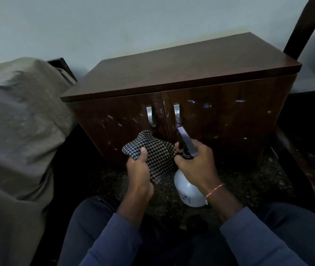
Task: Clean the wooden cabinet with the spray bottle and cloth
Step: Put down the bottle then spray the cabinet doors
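Nearest, the right hand [197, 166] has its fingers [178, 145] curled around the neck of a white spray bottle [187, 191] with a dark nozzle. Beside it, the left hand [138, 167] pinches a checkered cloth [156, 150]. Beyond stands the wooden cabinet [181, 77], both doors closed, metal handles [151, 116] at centre.

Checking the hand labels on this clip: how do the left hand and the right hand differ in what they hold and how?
The left hand grips a bunched checked cloth, thumb on top; the right hand is wrapped round the neck of the white spray bottle. The right wrist wears a red thread; the left wrist is bare. Both are held low in front of the cabinet doors.
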{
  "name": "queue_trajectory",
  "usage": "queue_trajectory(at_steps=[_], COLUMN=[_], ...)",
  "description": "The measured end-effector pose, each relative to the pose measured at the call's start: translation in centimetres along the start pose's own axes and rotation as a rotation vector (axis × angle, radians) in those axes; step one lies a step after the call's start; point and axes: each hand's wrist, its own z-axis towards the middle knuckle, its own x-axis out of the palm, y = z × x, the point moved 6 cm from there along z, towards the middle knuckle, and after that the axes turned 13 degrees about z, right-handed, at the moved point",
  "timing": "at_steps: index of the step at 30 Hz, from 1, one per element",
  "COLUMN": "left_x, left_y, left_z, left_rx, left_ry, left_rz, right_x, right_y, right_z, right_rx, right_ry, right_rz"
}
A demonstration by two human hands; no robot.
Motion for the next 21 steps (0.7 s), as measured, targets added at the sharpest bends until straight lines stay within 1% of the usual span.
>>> queue_trajectory(at_steps=[4, 6, 7, 10, 13, 16, 18, 21], left_x=[0.1, 0.3, 0.4, 0.4, 0.4, 0.2, 0.0, -0.5], left_y=[0.1, 0.4, 0.6, 1.0, 1.2, 1.3, 1.4, 1.4], left_z=[0.0, -0.1, -0.2, -0.4, -0.6, -0.7, -0.6, -0.5], left_rx=[-0.019, -0.032, -0.042, -0.063, -0.077, -0.086, -0.094, -0.108], left_ry=[0.017, 0.024, 0.027, 0.027, 0.022, 0.004, -0.005, -0.025], left_rz=[-0.021, -0.032, -0.033, -0.041, -0.049, -0.051, -0.066, -0.081], right_x=[-0.1, 0.2, 0.2, -0.1, -0.2, -0.4, -0.5, 0.0], right_y=[-0.3, -0.4, -0.4, -0.5, -1.0, -1.1, -1.0, -0.9], right_z=[0.1, 0.3, 0.2, 0.2, 0.3, 0.1, 0.1, 0.3], right_rx=[0.016, 0.03, 0.018, -0.006, 0.058, 0.012, 0.011, 0.031], right_ry=[-0.055, -0.028, -0.02, -0.071, -0.044, -0.059, -0.09, -0.038], right_rz=[0.024, 0.04, 0.036, 0.007, 0.054, -0.033, -0.004, 0.001])
